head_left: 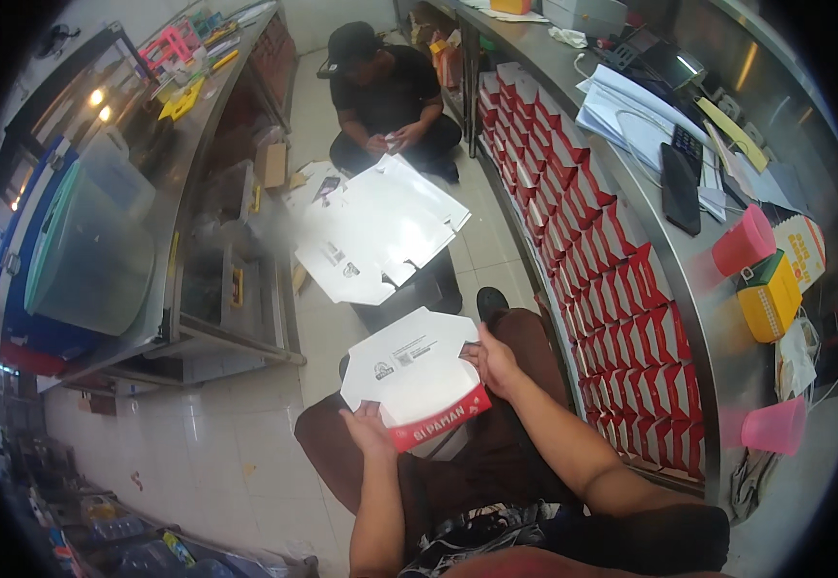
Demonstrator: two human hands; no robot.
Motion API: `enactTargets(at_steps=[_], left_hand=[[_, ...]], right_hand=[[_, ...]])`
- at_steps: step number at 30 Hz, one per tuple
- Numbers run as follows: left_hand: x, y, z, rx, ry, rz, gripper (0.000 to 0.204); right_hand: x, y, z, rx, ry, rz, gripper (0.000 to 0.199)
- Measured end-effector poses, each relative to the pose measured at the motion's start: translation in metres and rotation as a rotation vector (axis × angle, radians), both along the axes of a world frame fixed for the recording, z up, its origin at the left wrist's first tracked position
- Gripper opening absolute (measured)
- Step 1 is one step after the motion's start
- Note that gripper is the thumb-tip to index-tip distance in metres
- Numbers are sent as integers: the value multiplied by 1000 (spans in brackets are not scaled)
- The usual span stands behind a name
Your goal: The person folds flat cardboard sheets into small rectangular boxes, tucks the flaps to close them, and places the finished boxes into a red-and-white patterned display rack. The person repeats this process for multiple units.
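Over my lap I hold a white cardboard box blank (414, 380), partly folded, its red printed side panel standing toward me. My left hand (371, 431) grips its near left corner, with the fingers partly behind the board. My right hand (492, 362) holds the right edge, fingertips tucked at a notch. Just beyond it lies a stack of flat white box blanks (380, 231), resting on a dark support. To my right, folded red and white boxes (583, 231) stand packed in rows under the counter.
Ahead, a person in black (385, 96) sits on the floor, hands together at a small thing. The right steel counter carries papers (631, 116), a black phone (679, 188), pink cups (744, 241) and a yellow box (769, 297). At left, a clear tub (91, 255) stands on a bench.
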State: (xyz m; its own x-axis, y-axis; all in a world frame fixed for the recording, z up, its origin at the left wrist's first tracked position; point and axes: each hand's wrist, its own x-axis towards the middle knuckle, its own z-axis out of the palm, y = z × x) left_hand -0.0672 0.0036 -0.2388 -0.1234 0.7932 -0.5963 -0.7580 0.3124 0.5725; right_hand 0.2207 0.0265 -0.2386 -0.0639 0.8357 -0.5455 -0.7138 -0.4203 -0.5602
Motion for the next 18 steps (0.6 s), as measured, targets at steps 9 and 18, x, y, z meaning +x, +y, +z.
enactTargets(at_steps=[9, 18], left_hand=[[0, -3, 11, 189, -9, -297, 53], [5, -10, 9, 31, 369, -669, 35]], right_hand=[[-5, -10, 40, 67, -85, 247, 52], [-4, -10, 26, 18, -373, 562, 32]])
